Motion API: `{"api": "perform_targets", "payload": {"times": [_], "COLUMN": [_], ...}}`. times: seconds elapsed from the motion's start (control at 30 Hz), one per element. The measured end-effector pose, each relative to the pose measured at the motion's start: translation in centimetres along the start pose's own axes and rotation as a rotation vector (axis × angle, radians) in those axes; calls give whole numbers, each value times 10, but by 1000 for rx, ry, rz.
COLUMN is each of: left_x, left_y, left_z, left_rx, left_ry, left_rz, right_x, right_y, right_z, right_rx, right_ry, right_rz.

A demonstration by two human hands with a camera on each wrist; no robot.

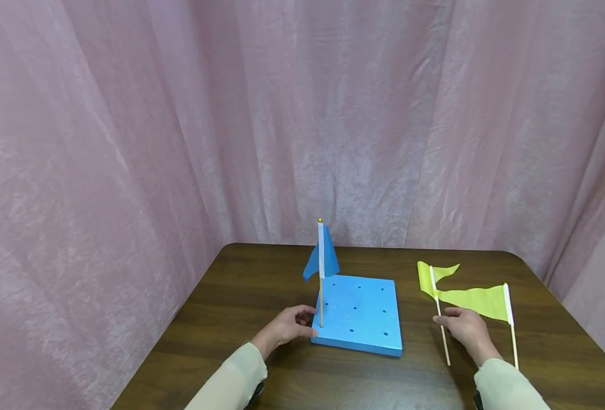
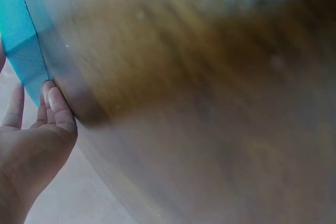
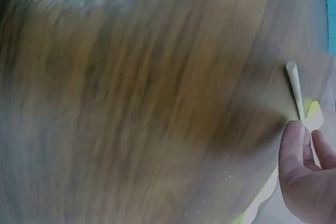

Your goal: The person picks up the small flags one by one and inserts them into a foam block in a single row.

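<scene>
Here the left hand (image 1: 286,328) rests with curled fingers against the near left edge of the blue block (image 1: 359,313), touching its side. The right hand (image 1: 465,329) pinches the stick of a yellow flag (image 1: 432,277) lying on the counter (image 1: 231,296). A 2nd yellow flag (image 1: 479,300) lies just beside it. A blue flag (image 1: 321,259) stands upright in the block's near left hole.
</scene>
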State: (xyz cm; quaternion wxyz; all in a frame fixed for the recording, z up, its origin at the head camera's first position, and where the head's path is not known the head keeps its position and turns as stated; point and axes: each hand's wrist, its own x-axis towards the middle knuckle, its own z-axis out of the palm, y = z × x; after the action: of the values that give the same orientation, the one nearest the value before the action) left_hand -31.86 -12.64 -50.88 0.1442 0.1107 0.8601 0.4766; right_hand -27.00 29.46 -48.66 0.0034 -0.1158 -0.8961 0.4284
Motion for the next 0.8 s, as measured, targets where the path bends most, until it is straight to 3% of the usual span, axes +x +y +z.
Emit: {"api": "perform_targets", "payload": {"times": [0.4,0.8], "left_x": [-2,1], "left_y": [3,0], "left_z": [-4,-2], "left_rx": [4,8], "left_ry": [1,0], "left_rz": [-6,1], "right_x": [5,12], "right_y": [10,17], "right_z": [-4,-6], "right_rx": [110,87], "right_ry": [-172,-200], "right_rz": [-19,-38]}}
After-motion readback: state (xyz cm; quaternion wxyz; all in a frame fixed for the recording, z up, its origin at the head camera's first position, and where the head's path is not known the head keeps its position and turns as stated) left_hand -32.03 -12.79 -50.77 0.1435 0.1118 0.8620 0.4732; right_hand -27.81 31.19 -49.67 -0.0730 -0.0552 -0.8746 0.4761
